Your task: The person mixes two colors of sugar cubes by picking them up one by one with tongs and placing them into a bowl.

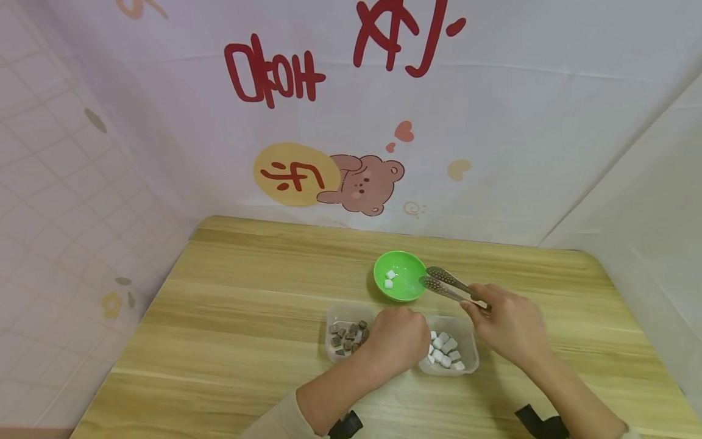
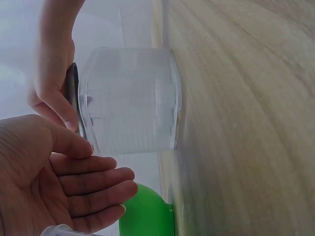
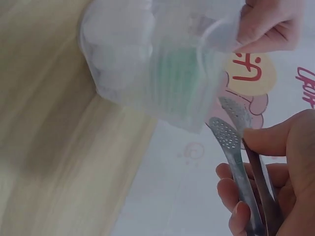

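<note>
My right hand (image 1: pixel 510 323) holds metal tongs (image 1: pixel 452 286) with perforated tips. The tips stand a little apart with nothing between them, and overlap the right rim of a green bowl (image 1: pixel 411 286) in the head view. Two white cubes (image 1: pixel 390 274) lie in that bowl. My left hand (image 1: pixel 397 341) is at the left side of a clear plastic container (image 1: pixel 470 347) of white cubes (image 1: pixel 443 349). In the left wrist view its fingers (image 2: pixel 98 184) are loosely bent, palm showing, with the thumb tip right at the container's rim.
Left of my left hand stands another clear container (image 1: pixel 331 323) with brown cubes (image 1: pixel 347 335), partly hidden by the hand. The wooden table (image 1: pixel 247 329) meets a printed cloth backdrop (image 1: pixel 493 201) behind the bowl. Side walls of cloth rise left and right.
</note>
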A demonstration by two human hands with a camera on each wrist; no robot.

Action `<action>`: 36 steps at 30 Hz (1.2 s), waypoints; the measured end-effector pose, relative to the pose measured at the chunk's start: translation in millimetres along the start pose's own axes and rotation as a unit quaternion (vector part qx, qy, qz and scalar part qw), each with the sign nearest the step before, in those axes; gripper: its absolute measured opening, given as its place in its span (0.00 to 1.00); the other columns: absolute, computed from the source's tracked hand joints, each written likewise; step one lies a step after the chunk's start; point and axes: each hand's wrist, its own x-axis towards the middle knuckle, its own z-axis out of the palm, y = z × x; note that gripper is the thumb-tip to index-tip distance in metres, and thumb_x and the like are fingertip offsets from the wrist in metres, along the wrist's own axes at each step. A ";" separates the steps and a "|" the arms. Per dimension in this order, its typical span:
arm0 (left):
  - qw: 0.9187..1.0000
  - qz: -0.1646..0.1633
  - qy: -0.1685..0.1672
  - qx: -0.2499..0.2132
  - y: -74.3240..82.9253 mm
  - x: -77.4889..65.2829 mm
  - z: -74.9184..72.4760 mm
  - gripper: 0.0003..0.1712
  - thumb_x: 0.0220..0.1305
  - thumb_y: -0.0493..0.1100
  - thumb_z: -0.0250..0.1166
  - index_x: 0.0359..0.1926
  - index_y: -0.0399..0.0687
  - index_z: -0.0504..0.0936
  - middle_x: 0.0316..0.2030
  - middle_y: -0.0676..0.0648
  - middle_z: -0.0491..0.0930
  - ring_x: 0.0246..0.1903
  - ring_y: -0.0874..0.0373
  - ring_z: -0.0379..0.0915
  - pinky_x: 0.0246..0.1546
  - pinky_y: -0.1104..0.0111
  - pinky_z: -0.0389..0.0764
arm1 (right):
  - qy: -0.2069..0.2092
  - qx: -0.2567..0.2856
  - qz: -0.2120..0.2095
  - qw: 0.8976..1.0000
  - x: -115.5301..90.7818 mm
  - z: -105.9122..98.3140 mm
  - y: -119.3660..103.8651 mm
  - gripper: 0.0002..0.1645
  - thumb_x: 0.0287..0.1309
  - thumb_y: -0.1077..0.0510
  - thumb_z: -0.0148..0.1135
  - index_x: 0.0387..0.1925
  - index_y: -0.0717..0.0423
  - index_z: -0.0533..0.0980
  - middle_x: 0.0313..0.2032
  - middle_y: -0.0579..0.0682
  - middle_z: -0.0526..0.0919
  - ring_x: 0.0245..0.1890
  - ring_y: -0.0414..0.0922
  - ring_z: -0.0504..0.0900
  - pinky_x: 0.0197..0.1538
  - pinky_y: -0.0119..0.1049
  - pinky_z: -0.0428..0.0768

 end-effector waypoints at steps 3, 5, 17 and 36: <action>1.000 -0.001 0.003 -0.001 0.0 -0.4 0.3 0.24 0.60 0.40 0.66 0.11 0.55 0.68 0.12 0.56 0.68 0.13 0.62 0.64 0.10 0.67 0.65 | 0.015 -0.006 -0.003 1.000 -2.2 -6.8 0.3 0.18 0.49 0.58 0.78 0.43 0.59 0.87 0.35 0.52 0.90 0.19 0.40 0.80 0.19 0.34 0.69; 1.000 -0.001 0.003 -0.003 0.0 -0.5 0.5 0.24 0.59 0.39 0.66 0.10 0.55 0.68 0.12 0.56 0.68 0.13 0.62 0.64 0.10 0.67 0.65 | 0.026 -0.014 -0.009 1.000 -4.1 -11.2 0.8 0.18 0.48 0.56 0.78 0.43 0.59 0.87 0.34 0.50 0.89 0.19 0.38 0.78 0.19 0.33 0.67; 1.000 -0.004 -0.005 -0.002 0.1 -0.4 0.6 0.24 0.60 0.39 0.65 0.11 0.55 0.67 0.12 0.55 0.67 0.12 0.62 0.62 0.10 0.67 0.66 | 0.044 -0.031 -0.032 0.998 -18.1 -33.3 12.3 0.23 0.43 0.53 0.75 0.45 0.53 0.86 0.30 0.42 0.88 0.20 0.32 0.71 0.18 0.31 0.63; 1.000 0.001 -0.002 0.001 0.4 -0.6 2.1 0.24 0.58 0.37 0.65 0.10 0.55 0.65 0.12 0.56 0.66 0.12 0.62 0.61 0.10 0.69 0.65 | -0.007 -0.033 -0.187 0.982 -24.8 -52.2 18.7 0.34 0.76 0.31 0.42 0.39 0.48 0.85 0.32 0.38 0.88 0.23 0.33 0.81 0.21 0.30 0.74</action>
